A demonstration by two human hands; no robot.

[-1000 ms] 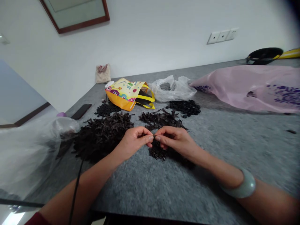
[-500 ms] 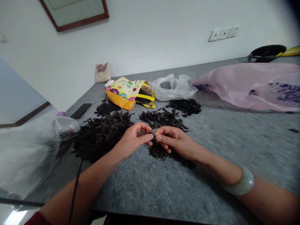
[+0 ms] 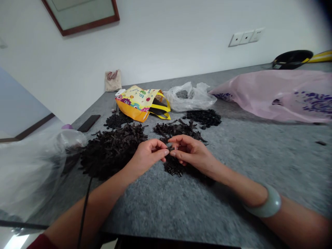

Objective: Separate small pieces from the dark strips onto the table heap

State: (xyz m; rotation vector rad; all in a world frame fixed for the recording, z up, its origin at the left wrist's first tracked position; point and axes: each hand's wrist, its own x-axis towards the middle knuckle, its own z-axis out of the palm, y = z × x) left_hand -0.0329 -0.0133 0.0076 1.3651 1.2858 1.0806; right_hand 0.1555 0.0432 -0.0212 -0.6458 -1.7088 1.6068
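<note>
My left hand (image 3: 150, 154) is closed in a pinch, thumb against fingertips, on a small black strip (image 3: 170, 148). My right hand (image 3: 193, 152) meets it from the other side: its thumb touches the strip, the index finger is raised a little above it, and the other fingers curl behind. Whether a smaller part sits within the strip is too small to tell. Just below the fingertips lies a small heap of folded black pieces (image 3: 173, 169). Behind them is a pile of loose black strips (image 3: 180, 128), and a larger strip pile (image 3: 111, 148) spreads beside my left hand.
Small black parts lie in a left pile (image 3: 116, 120) and a right pile (image 3: 204, 118). Behind stand a yellow patterned bag (image 3: 137, 103), a clear plastic bag (image 3: 193, 98) and a pink bag (image 3: 269, 93). A phone (image 3: 89, 123) lies left; a cable (image 3: 84, 211) crosses my left forearm.
My right index finger has lifted and moved apart from the thumb, showing more of the black strip between the hands. The left hand keeps its pinch.
</note>
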